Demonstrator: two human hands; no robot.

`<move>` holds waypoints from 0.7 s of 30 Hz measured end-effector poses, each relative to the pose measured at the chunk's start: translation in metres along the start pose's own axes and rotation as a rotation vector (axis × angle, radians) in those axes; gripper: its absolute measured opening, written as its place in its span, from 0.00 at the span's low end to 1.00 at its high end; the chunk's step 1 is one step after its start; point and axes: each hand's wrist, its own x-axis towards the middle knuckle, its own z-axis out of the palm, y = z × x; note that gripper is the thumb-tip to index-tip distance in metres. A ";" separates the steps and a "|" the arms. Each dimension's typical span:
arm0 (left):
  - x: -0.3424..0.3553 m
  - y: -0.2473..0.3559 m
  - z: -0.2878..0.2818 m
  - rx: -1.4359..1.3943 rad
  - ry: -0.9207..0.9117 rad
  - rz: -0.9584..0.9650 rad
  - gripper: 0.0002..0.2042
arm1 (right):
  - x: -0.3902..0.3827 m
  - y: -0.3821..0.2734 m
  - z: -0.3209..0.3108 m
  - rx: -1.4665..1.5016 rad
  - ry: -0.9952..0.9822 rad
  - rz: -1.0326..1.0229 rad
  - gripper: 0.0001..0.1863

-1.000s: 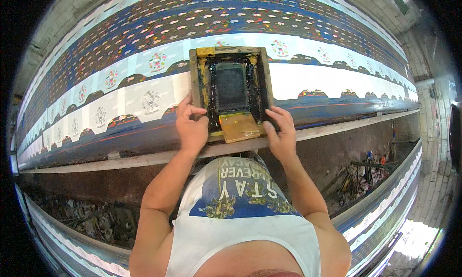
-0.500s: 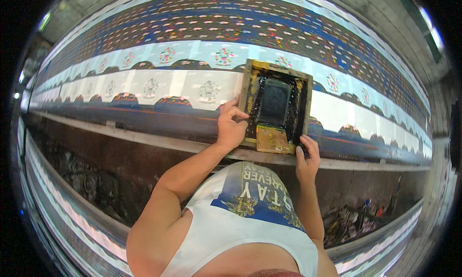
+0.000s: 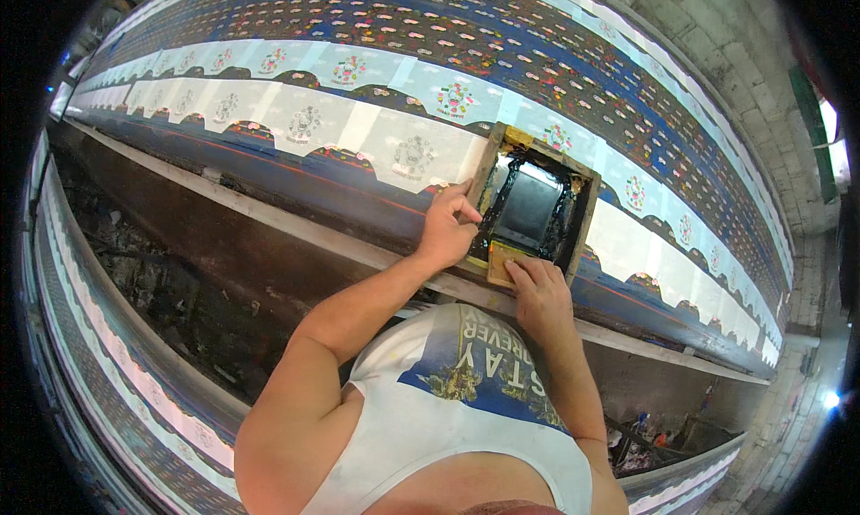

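Observation:
A wooden printing screen frame [image 3: 584, 212], smeared with dark ink inside, lies on a row of white cut pieces [image 3: 620, 246]. My left hand [image 3: 448, 230] grips its left side, fingers curled at the edge. My right hand [image 3: 545, 300] holds a flat wooden squeegee board [image 3: 498, 266] at the frame's near end. Pale blue pieces [image 3: 408, 81] with colourful printed motifs run behind the white row, some of which bears faint grey prints.
The long sloping printing table [image 3: 340, 179] has a wooden ledge [image 3: 233, 206] along its near edge. Below is a dark gap with debris [image 3: 645, 439]. Another printing table [image 3: 134, 372] is behind me on both sides; a block wall [image 3: 735, 67] stands at right.
The view has swung, so the frame appears farther right. My right hand has left the frame's right edge and taken hold of the squeegee board. My left hand stays on the frame.

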 end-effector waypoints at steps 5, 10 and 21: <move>-0.002 0.003 0.003 0.021 0.018 0.030 0.10 | 0.044 0.016 -0.054 0.096 -0.223 0.053 0.25; -0.002 0.008 0.002 0.060 0.006 0.017 0.09 | 0.093 0.056 -0.060 0.115 -0.266 0.113 0.23; -0.001 0.007 0.000 0.100 -0.020 0.062 0.10 | 0.134 0.093 -0.031 -0.004 -0.078 0.219 0.25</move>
